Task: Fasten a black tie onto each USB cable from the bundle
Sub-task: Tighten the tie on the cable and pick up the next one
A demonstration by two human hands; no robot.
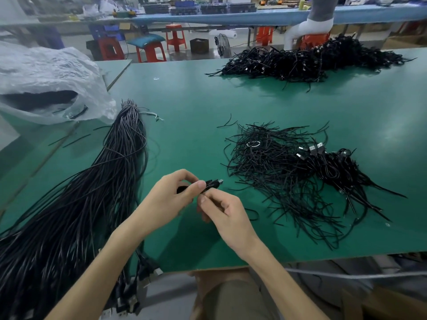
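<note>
- A person's left hand (172,192) grips a coiled USB cable (209,184) low over the green surface (196,100), fingers curled over the coil and the thumb pressed along its near side.
- The right hand (223,213) sits just beside and below the left, fingers curled in, thumb and forefinger pinching at the underside of the same cable. Whether a tie lies between those fingertips cannot be told.
- The cable's metal plug end pokes out past the left thumb, pointing to the right and away from the person. The rest of the coil is hidden inside the two hands.
- To the left of the hands, the bundle (104,181) of long dark cables runs from the middle of the surface down over its near edge, where plug ends hang by the person's left forearm.
- To the right of the hands, near but not touching them, a loose pile of black ties (272,179) spreads across the surface, with a small pale ring (253,144) lying on top.
- Against the pile's right side lie coiled cables (332,167), several silver plug ends showing at their top.
- A larger heap of dark cables (307,61) lies at the far right of the surface, well apart from the hands.
- A crumpled clear plastic bag (46,84) rests at the far left, its mouth open toward the bundle.
- Red stools (151,51) stand on the floor beyond the surface.
</note>
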